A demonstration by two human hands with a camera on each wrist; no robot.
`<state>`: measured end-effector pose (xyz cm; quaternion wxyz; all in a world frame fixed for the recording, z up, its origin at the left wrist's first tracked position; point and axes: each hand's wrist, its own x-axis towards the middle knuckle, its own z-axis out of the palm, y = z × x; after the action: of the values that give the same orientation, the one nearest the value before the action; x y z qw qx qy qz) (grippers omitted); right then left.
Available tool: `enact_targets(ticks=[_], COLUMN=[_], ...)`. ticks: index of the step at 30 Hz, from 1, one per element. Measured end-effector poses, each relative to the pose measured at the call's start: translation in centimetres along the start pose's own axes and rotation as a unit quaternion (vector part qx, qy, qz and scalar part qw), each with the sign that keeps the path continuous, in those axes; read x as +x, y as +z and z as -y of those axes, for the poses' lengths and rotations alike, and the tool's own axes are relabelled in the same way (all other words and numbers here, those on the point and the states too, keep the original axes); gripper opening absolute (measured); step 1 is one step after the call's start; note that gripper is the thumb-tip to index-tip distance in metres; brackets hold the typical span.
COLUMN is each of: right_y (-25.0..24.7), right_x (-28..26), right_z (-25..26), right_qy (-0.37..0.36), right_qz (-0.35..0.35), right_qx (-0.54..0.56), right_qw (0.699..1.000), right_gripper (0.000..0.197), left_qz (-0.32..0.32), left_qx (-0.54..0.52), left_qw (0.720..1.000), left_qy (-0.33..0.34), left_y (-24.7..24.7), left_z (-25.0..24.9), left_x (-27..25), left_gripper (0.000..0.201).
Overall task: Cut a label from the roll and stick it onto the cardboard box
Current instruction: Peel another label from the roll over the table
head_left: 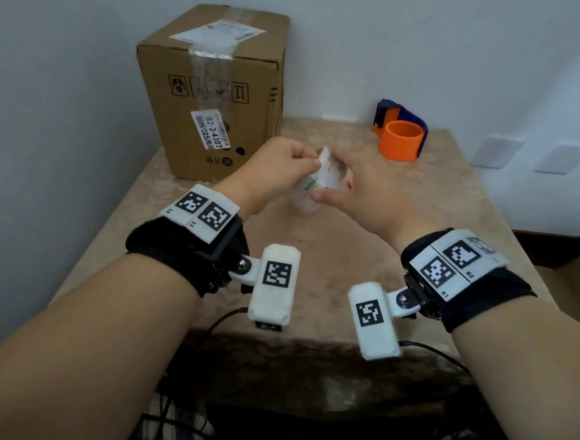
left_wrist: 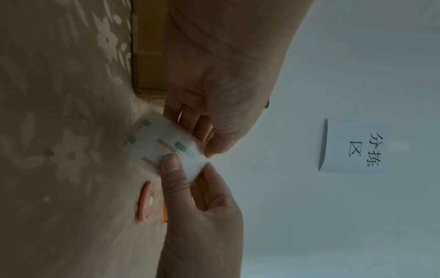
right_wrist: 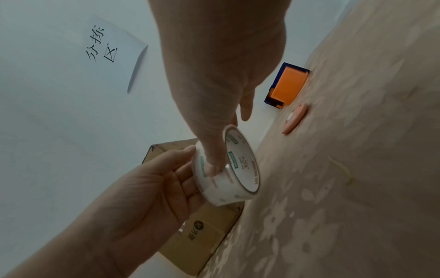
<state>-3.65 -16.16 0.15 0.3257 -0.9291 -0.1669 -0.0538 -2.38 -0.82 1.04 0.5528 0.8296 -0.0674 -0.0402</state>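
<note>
While both hands meet at the middle of the head view, the roll sits between them, lifted clear of the table.

- Right hand: grips the roll, thumb pressed across its printed outer face, other fingers mostly hidden behind it.
- Left hand: fingers curled, pinching at the roll's upper edge in the head view; in the right wrist view its fingertips touch the roll's side. Whether a loose end is caught yet, cannot tell.
- Cardboard box: upper left of the head view, standing on the table, near the hands but apart. Taped seam and printed labels already on it.
- Orange dispenser upper right; small pink disc flat on the cloth just beside the hands.

Handling, as judged: roll looks light, its ring stiff enough to take a firm squeeze across the width. Film is thin, glossy, likely slippery on the back and quick to stick to itself or to fingers. Best hold: ring through or across the core with one hand, free end pinched at a corner with the other, kept taut while pulled.
</note>
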Motion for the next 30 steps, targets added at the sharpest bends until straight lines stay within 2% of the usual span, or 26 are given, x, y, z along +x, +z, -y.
enact_targets(ticks=[3,6,10,13,17,21,30], right_y=[0.3,0.3,0.1,0.2,0.4,0.6,1.0], right_x=[0.1,0.1,0.4,0.8,1.2,1.5,1.7], right_z=[-0.1,0.1,0.0,-0.8,-1.5,-2.0,-1.8], right_qy=[-0.009,-0.002,0.015,0.033,0.05,0.063,0.049], right_qz=[-0.002,-0.013,-0.056,-0.102,-0.125,-0.116,-0.099], right_qx=[-0.043,-0.025,0.058,0.059,0.051,0.04,0.03], right_qw=[0.999,1.0,0.997,0.993,0.99,0.99,0.993], right_gripper=[0.052,0.05,0.029,0.021,0.014,0.012,0.02], left_qz=[0.003,-0.003,0.009,0.016,0.027,0.05,0.024], left_qx=[0.001,-0.004,0.011,0.025,0.04,0.071,0.102], left_qw=[1.0,1.0,1.0,1.0,0.999,0.996,0.994], left_qy=[-0.011,-0.012,-0.01,-0.002,0.008,0.01,0.04], left_y=[-0.3,-0.3,-0.1,0.3,0.6,0.9,0.3], left_z=[0.4,0.6,0.5,0.4,0.2,-0.2,-0.3], left_x=[0.1,0.1,0.3,0.4,0.4,0.4,0.5], left_gripper=[0.014,0.017,0.02,0.023,0.023,0.029,0.029])
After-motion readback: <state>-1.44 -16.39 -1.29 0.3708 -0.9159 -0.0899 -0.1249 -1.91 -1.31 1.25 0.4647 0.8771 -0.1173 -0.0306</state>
